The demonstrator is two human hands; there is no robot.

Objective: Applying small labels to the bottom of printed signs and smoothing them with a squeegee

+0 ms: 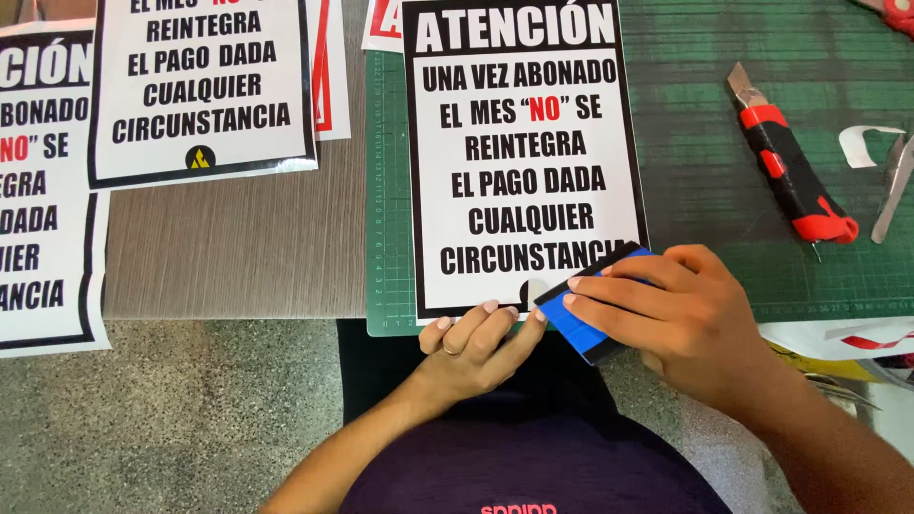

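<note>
A white printed sign with a black border (519,157) lies on a green cutting mat (705,152). My right hand (681,319) grips a blue squeegee (581,319) and presses it on the sign's lower right corner. My left hand (471,347) rests its fingertips on the sign's bottom edge, just left of the squeegee, holding nothing. The sign's lower right corner is hidden under the squeegee and my fingers.
A red and black utility knife (785,167) lies on the mat to the right, with metal scissors (893,186) and paper scraps beside it. Two similar signs, one (205,86) on the grey table and one (43,190) at the left edge, lie nearby. A speckled floor shows below.
</note>
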